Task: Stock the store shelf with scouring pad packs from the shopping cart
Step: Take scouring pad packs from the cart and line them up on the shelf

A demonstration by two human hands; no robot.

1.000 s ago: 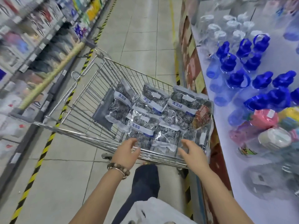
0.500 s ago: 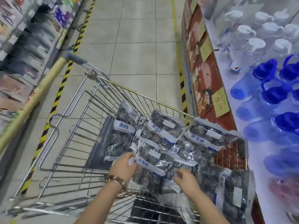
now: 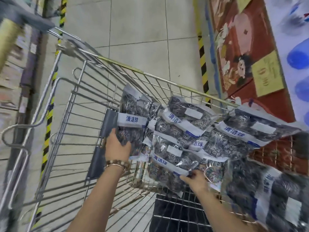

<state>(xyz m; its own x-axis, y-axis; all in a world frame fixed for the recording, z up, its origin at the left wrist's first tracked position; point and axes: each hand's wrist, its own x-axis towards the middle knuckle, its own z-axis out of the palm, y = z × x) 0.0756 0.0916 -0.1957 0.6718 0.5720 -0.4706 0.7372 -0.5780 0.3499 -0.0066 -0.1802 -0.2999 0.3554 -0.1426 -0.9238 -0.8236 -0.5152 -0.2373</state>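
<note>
1. The scouring pad packs [image 3: 184,136] lie in an overlapping heap in the shopping cart [image 3: 142,72], from its middle to its right wall. None is on the store shelf [image 3: 291,36] yet.
2. The left hand [image 3: 117,146] grasps the lower part of the leftmost pack, with fingers curled on it. The right hand [image 3: 195,181] pinches the near edge of a pack at the near side of the heap. A bead bracelet [image 3: 117,164] sits on the left wrist.
3. The film looks glossy and the packs overlap, so lifting one can drag its neighbours and make them slide down in the cart.
4. The right hand's pinch is only on a thin edge. I think the pack can slip out, or the film can tear, if it is pulled quickly.
5. One pack at the near right corner seems to hang over the rim, but it is too blurred to be sure. A push on the heap could send it to the floor [image 3: 142,30].
6. The cart may roll if the person leans on it.
7. The floor is of pale tiles with yellow-black tape [image 3: 203,64] along the shelf base. A red picture panel [image 3: 242,47] is under the shelf, and blue bottles [image 3: 297,59] stand on it. At the left there is blurred shelving [image 3: 13,89]
</note>
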